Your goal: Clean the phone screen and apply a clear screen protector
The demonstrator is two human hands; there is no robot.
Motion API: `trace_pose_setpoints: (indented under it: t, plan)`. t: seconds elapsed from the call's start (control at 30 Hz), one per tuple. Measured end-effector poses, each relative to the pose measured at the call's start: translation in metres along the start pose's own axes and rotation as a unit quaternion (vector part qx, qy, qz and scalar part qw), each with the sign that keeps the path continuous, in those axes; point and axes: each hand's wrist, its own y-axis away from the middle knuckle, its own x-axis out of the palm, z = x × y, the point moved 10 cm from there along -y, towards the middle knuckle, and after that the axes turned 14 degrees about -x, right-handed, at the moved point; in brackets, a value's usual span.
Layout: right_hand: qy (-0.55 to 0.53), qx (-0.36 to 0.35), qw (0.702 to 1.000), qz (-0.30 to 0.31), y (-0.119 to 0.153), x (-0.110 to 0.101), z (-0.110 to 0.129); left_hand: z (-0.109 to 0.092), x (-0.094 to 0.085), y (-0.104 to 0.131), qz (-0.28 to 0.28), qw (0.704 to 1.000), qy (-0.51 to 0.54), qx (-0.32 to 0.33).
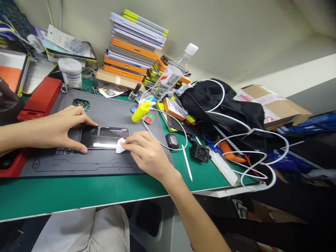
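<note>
A smartphone (pixel 105 137) lies flat on the grey work mat (pixel 99 166), its dark glass catching a bright strip of light. My left hand (pixel 69 127) spans the phone's left end, thumb on the near long edge and fingers on the far one. Between the fingertips of my right hand (pixel 148 152) is a small white wipe (pixel 120 145), pressed against the phone's right end at the near corner. Part of that end is hidden behind the wipe and fingers. A yellow squeeze bottle (pixel 141 111) stands just beyond my right hand.
A red fixture (pixel 39 98) borders the mat on the left. Behind are a white jar (pixel 70 71), stacked flat boxes (pixel 133 45) and a tilted plastic bottle (pixel 170 75). To the right lie an earbud case (pixel 172 141), a white stylus (pixel 187 163) and looping white cable (pixel 262 131).
</note>
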Motion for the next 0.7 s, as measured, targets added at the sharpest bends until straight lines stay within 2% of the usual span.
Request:
trace_pose_setpoints:
  t: [0.13, 0.27, 0.33, 0.43, 0.53, 0.7]
  plan:
    - [-0.007, -0.012, 0.999, 0.031, -0.013, 0.010, 0.004, 0.001, -0.002, -0.001, -0.005, 1.000, -0.002, -0.001]
    - [0.003, -0.010, 1.000, 0.004, 0.004, -0.007, 0.001, 0.001, 0.001, -0.002, 0.006, 1.000, 0.011, -0.004]
    - [-0.001, 0.000, 1.000, -0.003, 0.008, -0.008, 0.000, 0.001, 0.003, -0.002, 0.009, 1.000, 0.017, -0.004]
    - [-0.011, 0.004, 1.000, 0.012, -0.002, 0.006, 0.002, 0.002, 0.003, -0.001, 0.006, 1.000, 0.019, 0.004]
    - [-0.018, -0.020, 0.999, 0.022, -0.017, 0.017, 0.007, 0.001, 0.002, 0.000, 0.004, 1.000, 0.021, 0.007]
    - [-0.020, -0.018, 0.999, 0.017, -0.003, 0.002, 0.002, -0.001, 0.003, 0.000, 0.013, 1.000, 0.022, -0.007]
